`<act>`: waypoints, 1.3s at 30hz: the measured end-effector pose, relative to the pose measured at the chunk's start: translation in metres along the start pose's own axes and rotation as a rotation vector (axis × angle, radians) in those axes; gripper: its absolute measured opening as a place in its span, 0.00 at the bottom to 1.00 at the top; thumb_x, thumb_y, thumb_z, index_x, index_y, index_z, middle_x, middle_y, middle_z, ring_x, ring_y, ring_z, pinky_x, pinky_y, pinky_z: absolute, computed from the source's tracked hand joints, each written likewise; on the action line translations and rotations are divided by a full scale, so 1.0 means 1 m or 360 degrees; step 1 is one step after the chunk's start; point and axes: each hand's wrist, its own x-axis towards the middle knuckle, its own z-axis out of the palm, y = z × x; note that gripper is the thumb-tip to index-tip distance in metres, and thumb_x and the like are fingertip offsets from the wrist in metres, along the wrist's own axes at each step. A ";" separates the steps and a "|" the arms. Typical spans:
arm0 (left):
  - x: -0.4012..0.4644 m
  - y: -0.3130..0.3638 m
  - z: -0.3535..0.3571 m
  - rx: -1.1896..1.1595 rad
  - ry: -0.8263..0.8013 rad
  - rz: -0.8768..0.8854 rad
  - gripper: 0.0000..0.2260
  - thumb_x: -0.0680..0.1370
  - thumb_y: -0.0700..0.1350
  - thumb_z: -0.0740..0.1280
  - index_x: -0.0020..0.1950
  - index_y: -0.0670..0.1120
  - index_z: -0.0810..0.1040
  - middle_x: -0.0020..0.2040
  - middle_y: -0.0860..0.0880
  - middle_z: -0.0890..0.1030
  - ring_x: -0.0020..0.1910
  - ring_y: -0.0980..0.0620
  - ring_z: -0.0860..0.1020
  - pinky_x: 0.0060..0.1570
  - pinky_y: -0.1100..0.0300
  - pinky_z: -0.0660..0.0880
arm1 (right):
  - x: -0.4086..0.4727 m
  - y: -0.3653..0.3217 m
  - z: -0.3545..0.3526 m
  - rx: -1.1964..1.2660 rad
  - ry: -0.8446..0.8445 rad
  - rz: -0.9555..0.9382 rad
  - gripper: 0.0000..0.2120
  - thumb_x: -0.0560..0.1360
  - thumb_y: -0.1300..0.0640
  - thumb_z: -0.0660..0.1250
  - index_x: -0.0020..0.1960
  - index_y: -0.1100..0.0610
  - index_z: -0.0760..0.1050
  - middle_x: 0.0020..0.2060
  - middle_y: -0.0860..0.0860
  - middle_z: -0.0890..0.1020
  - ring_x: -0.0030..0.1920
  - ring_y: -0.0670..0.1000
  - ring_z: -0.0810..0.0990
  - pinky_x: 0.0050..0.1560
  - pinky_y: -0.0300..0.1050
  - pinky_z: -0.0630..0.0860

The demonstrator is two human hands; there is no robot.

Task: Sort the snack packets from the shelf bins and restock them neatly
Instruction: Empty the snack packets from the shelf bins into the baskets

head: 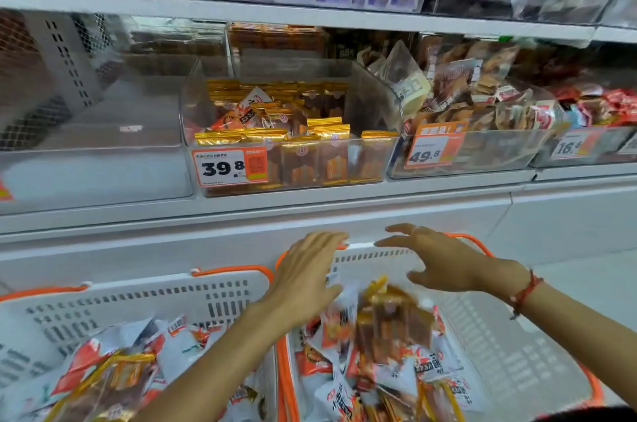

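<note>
i am holding both hands, left hand (303,278) and right hand (439,261), with fingers spread and grasping nothing, over blurred orange-and-white snack packets (382,335) heaped in a white plastic basket with orange rim (510,345); beyond, gold-edged packets (275,118) are sitting in a clear shelf bin (375,94).

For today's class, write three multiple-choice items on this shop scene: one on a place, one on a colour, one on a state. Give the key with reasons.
1. Where is the 39.8 price tag?
A. on the clear bin of gold-edged packets
B. on a basket
C. on the top shelf

2. What colour are the white baskets' handles?
A. blue
B. orange
C. green

3. How are the left hand and right hand?
A. both gripping packets
B. clasped together
C. both open above the right basket

Key: 1 A, the tag sits on that bin's front. 2 B, orange trims the rims. 3 C, fingers are spread and hold nothing.
</note>
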 end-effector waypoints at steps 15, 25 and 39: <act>0.053 -0.127 -0.152 0.0293 0.1365 -0.0311 0.28 0.80 0.54 0.61 0.77 0.45 0.60 0.78 0.50 0.60 0.75 0.50 0.60 0.69 0.56 0.60 | 0.163 -0.071 -0.156 0.0123 0.0842 -0.0283 0.14 0.78 0.54 0.64 0.63 0.49 0.76 0.58 0.47 0.77 0.58 0.49 0.75 0.50 0.41 0.70; 0.061 -0.136 -0.148 0.0545 0.1392 -0.0431 0.25 0.79 0.56 0.51 0.72 0.48 0.70 0.66 0.52 0.78 0.43 0.48 0.83 0.37 0.59 0.72 | 0.290 -0.112 -0.172 -0.0637 -0.0125 0.0163 0.25 0.79 0.58 0.63 0.73 0.61 0.61 0.63 0.60 0.72 0.47 0.55 0.72 0.42 0.36 0.72; 0.060 -0.135 -0.149 0.0544 0.1318 -0.0462 0.24 0.79 0.56 0.50 0.71 0.48 0.70 0.65 0.53 0.78 0.42 0.48 0.82 0.36 0.59 0.73 | 0.290 -0.065 -0.141 -0.0100 -0.0018 -0.0299 0.32 0.67 0.55 0.78 0.67 0.48 0.68 0.59 0.50 0.78 0.58 0.52 0.76 0.59 0.51 0.75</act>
